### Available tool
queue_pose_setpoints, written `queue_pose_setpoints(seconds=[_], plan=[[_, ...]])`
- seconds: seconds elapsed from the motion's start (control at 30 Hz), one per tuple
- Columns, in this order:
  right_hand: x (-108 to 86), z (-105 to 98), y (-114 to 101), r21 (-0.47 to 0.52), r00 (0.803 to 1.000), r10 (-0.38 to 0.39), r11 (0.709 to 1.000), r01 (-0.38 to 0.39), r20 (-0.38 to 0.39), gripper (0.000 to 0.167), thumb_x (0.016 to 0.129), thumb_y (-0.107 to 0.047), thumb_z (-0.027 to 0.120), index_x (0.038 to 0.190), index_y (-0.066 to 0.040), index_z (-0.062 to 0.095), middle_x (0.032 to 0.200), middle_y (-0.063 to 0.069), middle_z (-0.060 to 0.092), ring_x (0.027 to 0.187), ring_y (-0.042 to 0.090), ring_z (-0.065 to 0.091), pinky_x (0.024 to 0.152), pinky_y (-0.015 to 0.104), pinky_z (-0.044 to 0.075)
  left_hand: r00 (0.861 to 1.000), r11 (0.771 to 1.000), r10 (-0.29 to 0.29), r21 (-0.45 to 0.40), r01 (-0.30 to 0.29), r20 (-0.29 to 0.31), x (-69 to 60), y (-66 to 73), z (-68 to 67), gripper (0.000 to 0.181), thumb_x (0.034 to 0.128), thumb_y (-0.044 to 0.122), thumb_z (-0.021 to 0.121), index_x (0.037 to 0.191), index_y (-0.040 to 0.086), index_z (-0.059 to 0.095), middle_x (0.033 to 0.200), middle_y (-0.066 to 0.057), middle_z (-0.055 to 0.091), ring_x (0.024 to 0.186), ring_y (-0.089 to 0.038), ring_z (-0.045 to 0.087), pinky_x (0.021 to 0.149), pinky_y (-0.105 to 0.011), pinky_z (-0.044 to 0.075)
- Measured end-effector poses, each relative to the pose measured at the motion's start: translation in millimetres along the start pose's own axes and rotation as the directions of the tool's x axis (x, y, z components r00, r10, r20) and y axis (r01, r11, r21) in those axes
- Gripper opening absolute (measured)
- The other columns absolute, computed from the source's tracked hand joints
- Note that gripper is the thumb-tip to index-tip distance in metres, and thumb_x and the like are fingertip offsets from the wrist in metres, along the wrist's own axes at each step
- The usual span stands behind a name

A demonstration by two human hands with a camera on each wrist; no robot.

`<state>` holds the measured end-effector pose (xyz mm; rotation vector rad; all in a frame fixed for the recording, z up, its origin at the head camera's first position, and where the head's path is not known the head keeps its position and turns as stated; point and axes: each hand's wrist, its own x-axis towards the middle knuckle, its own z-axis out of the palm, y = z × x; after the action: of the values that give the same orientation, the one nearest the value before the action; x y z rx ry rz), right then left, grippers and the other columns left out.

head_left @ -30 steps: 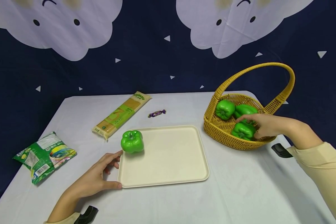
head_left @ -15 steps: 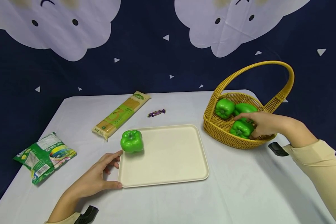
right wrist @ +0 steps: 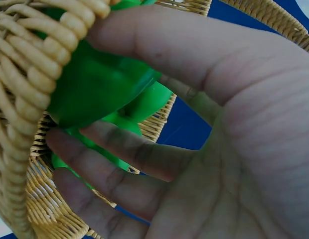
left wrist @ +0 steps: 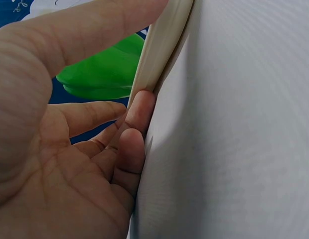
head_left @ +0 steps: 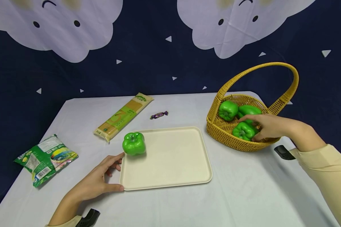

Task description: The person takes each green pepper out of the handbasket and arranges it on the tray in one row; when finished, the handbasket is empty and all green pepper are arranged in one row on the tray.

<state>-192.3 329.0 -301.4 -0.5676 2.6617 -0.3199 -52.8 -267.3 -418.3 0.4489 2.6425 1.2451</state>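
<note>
A green bell pepper point(head_left: 245, 130) lies in the front of the wicker basket point(head_left: 226, 142). My right hand point(head_left: 268, 126) reaches inside, its thumb on the pepper's near side and fingers round the far side. The right wrist view shows this pepper point(right wrist: 94, 84) between the thumb and fingers, behind the basket's woven rim. Two more green peppers, one blocky point(head_left: 228, 110) and one smoother point(head_left: 249, 110), lie behind it. My left hand point(head_left: 95, 181) touches the left edge of the cream tray point(head_left: 170, 160) with spread thumb and fingertips. Another bell pepper point(head_left: 134, 143) sits at that tray's back left corner.
A pack of noodles point(head_left: 123, 117) lies behind the tray, beside a purple wrapped candy point(head_left: 159, 115). At the left is a green snack bag point(head_left: 46, 160). The basket's tall handle point(head_left: 261, 67) arches over its opening. A dark cloud-patterned cloth point(head_left: 147, 47) hangs behind the table.
The front pepper in the basket has shifted slightly left with my right hand's thumb and fingers about it. My left hand and the tray have stayed in place.
</note>
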Motion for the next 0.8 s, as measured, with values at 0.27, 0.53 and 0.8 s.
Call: queue_pose_setpoints(seconds=[0.27,0.53,0.8], plan=[[-2.8,1.3,1.8,0.068,1.0,-0.003,0.998,0.003,-0.007,0.078,0.085,-0.024,0.091,0.152,-0.013,0.053,0.134,0.025,0.066,0.115,0.04,0.071,0.092,0.056,0.06,1.0,1.0,0.0,0.002,0.0,0.005,1.2,0.9,0.5,0.111,0.0731,0.032,0.1,0.164,0.007,0.041,0.135,-0.008,0.057,0.11,-0.007,0.051,0.088,-0.021,0.048],[-2.8,4.2,-1.4,0.089,0.999,-0.016,0.996,0.02,-0.047,0.077,0.085,-0.032,0.093,0.149,-0.011,0.056,0.115,0.013,0.07,0.103,0.024,0.072,0.087,0.047,0.06,1.0,1.0,-0.019,0.017,0.019,0.001,0.1,0.6,1.6,0.113,0.0711,0.033,0.101,0.164,0.008,0.042,0.134,-0.006,0.057,0.109,-0.007,0.051,0.089,-0.02,0.048],[-5.2,2.1,-5.9,0.132,0.996,-0.01,0.991,0.021,-0.085,0.08,0.084,-0.039,0.093,0.149,-0.009,0.056,0.117,0.015,0.073,0.103,0.025,0.075,0.087,0.044,0.063,1.0,1.0,-0.008,0.016,0.008,0.006,0.5,2.2,0.5,0.112,0.0724,0.032,0.101,0.164,0.008,0.042,0.134,-0.007,0.057,0.109,-0.006,0.051,0.087,-0.021,0.047]])
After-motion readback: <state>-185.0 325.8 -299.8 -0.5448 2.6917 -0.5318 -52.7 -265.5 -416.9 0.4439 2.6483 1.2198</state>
